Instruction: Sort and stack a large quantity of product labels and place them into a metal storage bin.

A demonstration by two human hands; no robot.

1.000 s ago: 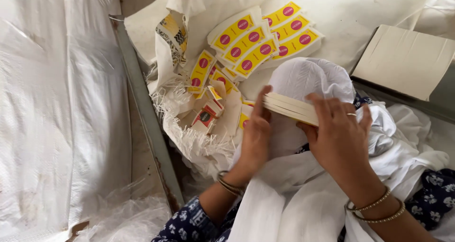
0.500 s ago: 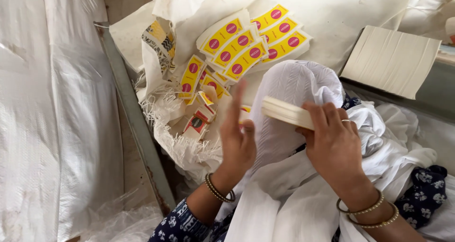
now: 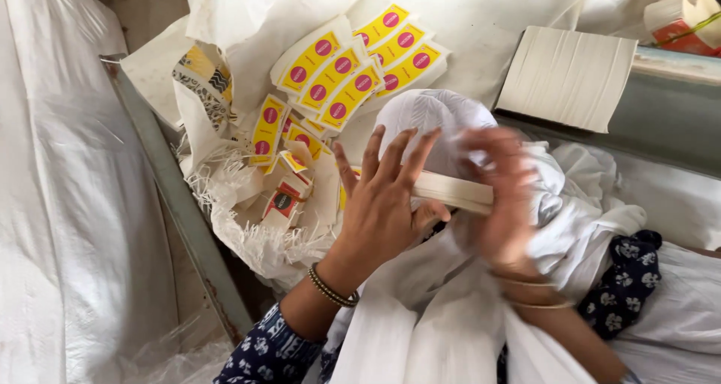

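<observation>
labels (image 3: 342, 72) left of flat card stack (image 3: 567, 76)

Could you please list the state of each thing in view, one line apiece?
Left hand: fingers spread, palm against the card stack.
Right hand: blurred, gripping the card stack.
Card stack: held flat between both hands.
Yellow labels: fanned out loose on a white sack.
Cream sheet pile: lying stacked, untouched.
</observation>
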